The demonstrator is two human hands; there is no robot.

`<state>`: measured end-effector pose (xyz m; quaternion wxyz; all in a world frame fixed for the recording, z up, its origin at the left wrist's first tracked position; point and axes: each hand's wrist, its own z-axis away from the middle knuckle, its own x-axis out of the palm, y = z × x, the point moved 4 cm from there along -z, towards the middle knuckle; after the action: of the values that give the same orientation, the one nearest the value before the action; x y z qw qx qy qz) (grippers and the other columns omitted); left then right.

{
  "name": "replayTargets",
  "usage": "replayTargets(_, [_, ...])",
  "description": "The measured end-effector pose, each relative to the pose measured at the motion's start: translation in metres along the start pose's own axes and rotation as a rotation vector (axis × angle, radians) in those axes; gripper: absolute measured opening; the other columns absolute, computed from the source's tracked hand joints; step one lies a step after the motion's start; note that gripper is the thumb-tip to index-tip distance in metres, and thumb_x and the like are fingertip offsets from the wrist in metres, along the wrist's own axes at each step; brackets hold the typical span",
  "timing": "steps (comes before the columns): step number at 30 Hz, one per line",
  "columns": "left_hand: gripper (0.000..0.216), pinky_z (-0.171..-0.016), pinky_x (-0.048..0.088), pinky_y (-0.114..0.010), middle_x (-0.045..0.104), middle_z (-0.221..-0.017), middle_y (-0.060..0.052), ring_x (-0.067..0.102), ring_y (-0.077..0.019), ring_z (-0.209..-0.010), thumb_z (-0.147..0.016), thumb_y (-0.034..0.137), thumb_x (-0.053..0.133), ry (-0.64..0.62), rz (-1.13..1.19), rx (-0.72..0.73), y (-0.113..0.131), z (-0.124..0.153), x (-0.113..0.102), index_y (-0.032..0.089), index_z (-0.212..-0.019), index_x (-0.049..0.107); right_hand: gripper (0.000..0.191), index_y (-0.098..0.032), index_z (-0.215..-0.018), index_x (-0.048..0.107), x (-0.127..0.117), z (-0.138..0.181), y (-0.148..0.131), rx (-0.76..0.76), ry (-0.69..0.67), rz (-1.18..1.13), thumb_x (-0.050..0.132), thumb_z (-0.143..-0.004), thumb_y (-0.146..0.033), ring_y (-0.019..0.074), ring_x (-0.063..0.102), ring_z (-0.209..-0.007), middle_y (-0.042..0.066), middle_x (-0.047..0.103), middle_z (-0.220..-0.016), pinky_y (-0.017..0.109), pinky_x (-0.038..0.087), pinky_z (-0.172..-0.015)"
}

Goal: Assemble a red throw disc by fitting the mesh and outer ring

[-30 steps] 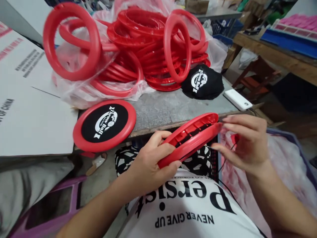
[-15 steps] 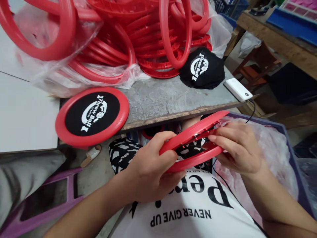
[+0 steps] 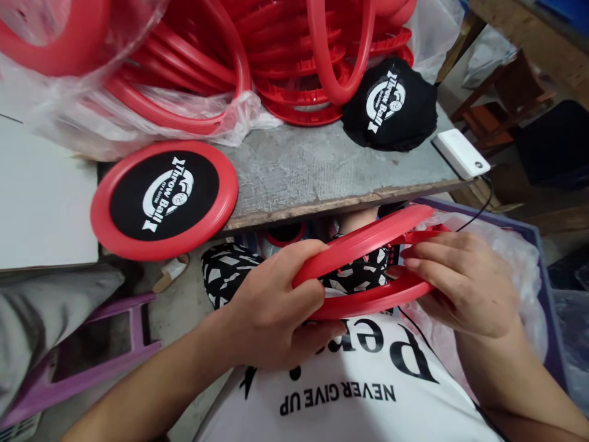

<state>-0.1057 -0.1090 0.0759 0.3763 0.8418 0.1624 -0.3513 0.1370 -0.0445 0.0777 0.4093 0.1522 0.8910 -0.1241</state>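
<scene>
Hands both on one job: two red plastic rings [image 3: 368, 270] held over the lap, just below the near edge of the grey table [image 3: 322, 172]. Left hand [image 3: 271, 307] is clamped on the near-left end of the pair, thumb over the top ring, fingers curled under the lower one, so it pins both there. Right hand [image 3: 460, 282] grips the far-right end, fingers laid flat across the lower ring w/ fingertips [image 3: 407, 258] reaching into the gap betw. the two.

Key relation: the rings meet at the left grip and splay apart toward the right grip, like a clam hinged at the left. Long axis runs from left hand, low and near, up to the right and away. Open end sits at the right hand, so that hand is nearer the gap; left is only the anchor. Something dark shows betw. the rings, can't tell what.

Away from the grips, up-left on the table: a finished red disc [image 3: 164, 199] w/ black printed centre, lying flat and hanging over the table edge. Beyond it, a heap of loose red rings [image 3: 285, 67] in clear plastic. Up-right of the grips, a black printed cloth [image 3: 391, 107] and a white power bank [image 3: 460, 153], well apart from both hands.
</scene>
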Motion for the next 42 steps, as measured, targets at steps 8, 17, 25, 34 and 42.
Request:
replayTargets(8, [0.02,-0.086,0.061,-0.043,0.053,-0.132,-0.021,0.064,-0.0293,-0.112,-0.088,0.029,0.068,0.042,-0.031,0.08,-0.002,0.006,0.003,0.02,-0.091,0.05,0.021,-0.025,-0.102,0.068,-0.001,0.004,-0.004,-0.017,0.024,-0.031,0.072,-0.086,-0.013,0.0224,0.069,-0.081,0.006,0.073,-0.095,0.038,0.056,-0.068])
replayTargets(17, [0.024,-0.086,0.061,-0.043,0.056,-0.13,-0.02,0.064,-0.0296,-0.11,-0.09,0.038,0.068,0.021,-0.061,0.064,-0.004,0.007,0.008,0.02,-0.094,0.052,0.035,-0.03,-0.111,0.069,0.004,0.009,-0.005,0.076,-0.03,-0.132,0.073,-0.083,-0.009,0.0185,0.067,-0.076,0.002,0.069,-0.088,0.035,0.054,-0.065])
replayTargets(25, [0.016,-0.085,0.06,-0.041,0.062,-0.123,-0.016,0.065,-0.0279,-0.106,-0.089,0.028,0.068,-0.013,0.05,0.027,-0.01,0.004,0.012,0.02,-0.087,0.054,0.028,-0.028,-0.113,0.065,0.025,-0.009,-0.014,0.098,-0.081,-0.158,0.062,-0.09,-0.013,0.0177,0.063,-0.068,0.0,0.063,-0.072,0.034,0.048,-0.064])
replayTargets(34, [0.012,-0.09,0.06,-0.039,0.056,-0.13,-0.016,0.062,-0.024,-0.109,-0.091,0.021,0.065,-0.031,0.037,0.005,-0.016,0.008,0.007,0.02,-0.088,0.054,0.054,-0.028,-0.128,0.058,0.017,0.012,0.014,0.254,0.068,-0.047,0.073,-0.078,-0.013,0.0224,0.063,-0.082,0.005,0.067,-0.096,0.04,0.05,-0.074])
replayTargets(42, [0.014,-0.091,0.059,-0.037,0.054,-0.132,-0.018,0.062,-0.0256,-0.113,-0.091,0.022,0.066,-0.084,0.09,-0.01,-0.022,0.002,0.004,0.02,-0.093,0.052,0.05,-0.028,-0.127,0.062,0.006,0.01,0.016,0.179,0.032,-0.165,0.072,-0.08,-0.014,0.021,0.066,-0.079,0.003,0.067,-0.091,0.039,0.054,-0.074])
